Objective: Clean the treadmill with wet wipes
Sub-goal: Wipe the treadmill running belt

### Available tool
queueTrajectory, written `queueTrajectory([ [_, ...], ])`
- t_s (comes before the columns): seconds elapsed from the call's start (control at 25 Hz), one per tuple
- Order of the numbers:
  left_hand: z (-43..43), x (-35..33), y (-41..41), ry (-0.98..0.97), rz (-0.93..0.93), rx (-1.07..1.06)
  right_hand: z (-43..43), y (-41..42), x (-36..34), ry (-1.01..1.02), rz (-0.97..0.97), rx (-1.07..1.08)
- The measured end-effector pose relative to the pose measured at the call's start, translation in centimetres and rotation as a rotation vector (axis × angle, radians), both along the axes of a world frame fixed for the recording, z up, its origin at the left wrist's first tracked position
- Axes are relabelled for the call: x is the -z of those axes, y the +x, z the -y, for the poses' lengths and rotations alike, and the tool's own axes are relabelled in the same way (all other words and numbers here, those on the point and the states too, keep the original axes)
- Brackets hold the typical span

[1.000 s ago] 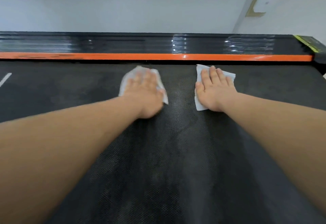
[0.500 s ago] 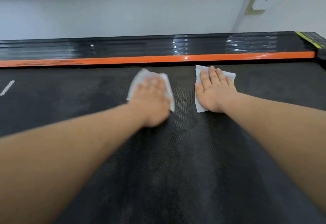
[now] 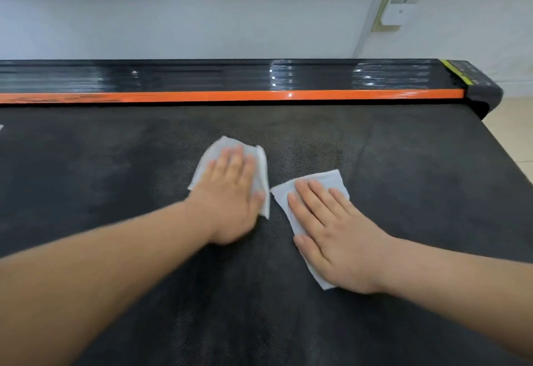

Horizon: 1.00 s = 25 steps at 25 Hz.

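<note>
Wet wipes lie flat on the treadmill belt [image 3: 403, 192], side by side, nearly touching. Left hand [image 3: 230, 192], somewhat blurred, presses the left wipe [image 3: 207, 161] with flat fingers; right hand [image 3: 337, 233] likewise flat on the right wipe [image 3: 323, 181].

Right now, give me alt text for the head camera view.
The left hand presses one wet wipe and the right hand a second wipe flat on the black treadmill belt, close together. Behind them run an orange stripe, a glossy black rail and a pale wall.
</note>
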State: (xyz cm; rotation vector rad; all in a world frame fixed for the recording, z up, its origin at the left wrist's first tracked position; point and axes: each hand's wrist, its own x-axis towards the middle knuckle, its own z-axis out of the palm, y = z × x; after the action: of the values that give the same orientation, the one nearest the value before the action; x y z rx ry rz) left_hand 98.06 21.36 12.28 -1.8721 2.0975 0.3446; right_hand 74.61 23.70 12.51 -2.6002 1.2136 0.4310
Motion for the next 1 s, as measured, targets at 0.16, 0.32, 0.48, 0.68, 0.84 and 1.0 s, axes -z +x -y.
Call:
queueTrajectory([
  [0.16,-2.0,0.6,-2.1,-0.012,-0.056,0.126,6.2,-1.0,0.5,-0.123,-0.03,0.059],
  [0.32,-1.7,0.4,-1.5,-0.005,-0.059,0.128,15.6,-1.6,0.7,-0.097,-0.022,0.498],
  [0.48,-1.5,0.4,-1.7,0.0,-0.047,0.131,14.4,0.6,1.6,-0.106,0.0,0.617],
  [0.68,-1.0,0.3,-2.1,0.008,-0.048,0.092,-1.1,0.6,2.0,-0.112,0.166,0.152],
  [0.84,-3.8,0.0,-4.1,-0.004,-0.062,0.064,-7.2,-5.6,2.1,-0.151,0.099,0.032],
  [1.0,-9.7,0.1,-6.4,0.024,-0.088,0.274,-2.5,-7.4,1.3,-0.134,0.04,0.143],
])
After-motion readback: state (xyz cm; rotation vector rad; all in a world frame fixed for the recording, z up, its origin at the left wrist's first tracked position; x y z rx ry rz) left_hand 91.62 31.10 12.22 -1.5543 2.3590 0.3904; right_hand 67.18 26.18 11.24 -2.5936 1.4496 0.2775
